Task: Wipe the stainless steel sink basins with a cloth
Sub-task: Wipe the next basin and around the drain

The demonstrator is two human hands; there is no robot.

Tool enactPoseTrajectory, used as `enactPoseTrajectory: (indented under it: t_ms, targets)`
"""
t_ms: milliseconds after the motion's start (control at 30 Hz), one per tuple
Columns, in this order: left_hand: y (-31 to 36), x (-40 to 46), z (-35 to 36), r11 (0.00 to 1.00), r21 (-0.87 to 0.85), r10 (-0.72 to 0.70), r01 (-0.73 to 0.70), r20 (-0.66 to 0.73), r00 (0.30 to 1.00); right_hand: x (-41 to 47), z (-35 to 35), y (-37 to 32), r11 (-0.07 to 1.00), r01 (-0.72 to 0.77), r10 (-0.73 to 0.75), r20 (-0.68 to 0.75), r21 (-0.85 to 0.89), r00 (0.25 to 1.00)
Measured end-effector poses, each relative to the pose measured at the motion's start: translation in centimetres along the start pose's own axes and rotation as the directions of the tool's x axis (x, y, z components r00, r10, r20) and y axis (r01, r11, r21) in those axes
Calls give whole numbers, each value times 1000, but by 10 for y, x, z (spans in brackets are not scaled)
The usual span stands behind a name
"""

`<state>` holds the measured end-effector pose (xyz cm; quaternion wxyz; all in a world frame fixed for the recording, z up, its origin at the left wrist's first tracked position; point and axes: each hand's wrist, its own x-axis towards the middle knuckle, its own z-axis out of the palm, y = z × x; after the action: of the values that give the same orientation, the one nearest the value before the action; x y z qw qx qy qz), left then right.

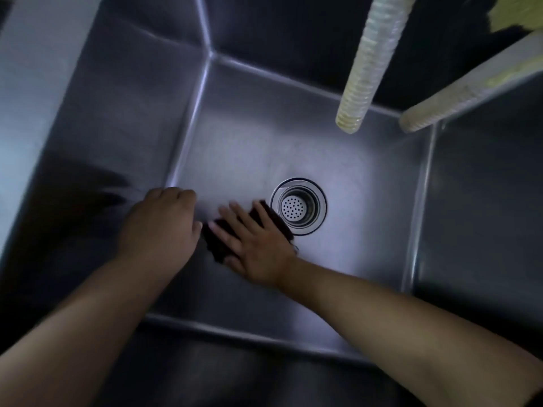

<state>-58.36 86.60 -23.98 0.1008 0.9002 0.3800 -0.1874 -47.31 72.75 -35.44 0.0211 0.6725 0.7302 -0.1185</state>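
On the basin floor (249, 148), dark cloth (219, 240) under flat, spread right hand (258, 245) — left hand (160, 224) curled shut.

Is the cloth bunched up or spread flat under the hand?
Mostly flat. The dark cloth lies pressed on the basin floor under the right hand, open-palmed, beside the drain strainer.

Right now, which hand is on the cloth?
The right hand: it lies flat with fingers spread on the dark cloth, just left of the drain strainer. The left hand is curled on the bare basin floor beside it.
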Motion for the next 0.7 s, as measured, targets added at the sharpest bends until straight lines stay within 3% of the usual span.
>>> enactPoseTrajectory:
  t_ms: [133,267,500,600,700]
  targets:
    - [-2,1,3,1000,-13,-11,11,5,1000,90,-22,40,970,-242,242,-24,-14,970]
    - [0,0,4,1000,-18,-12,12,25,1000,112,-36,105,900,-434,435,-37,37,899]
    - [3,0,0,1000,-20,17,-16,3,1000,-4,-33,173,778,-628,629,-47,31,776]
    - [5,-1,-4,999,-21,29,-29,-10,1000,-64,-21,149,710,-704,705,-22,38,709]
    - [6,-2,-8,999,-34,22,-22,-9,1000,-100,-6,101,693,-719,720,1,41,694]
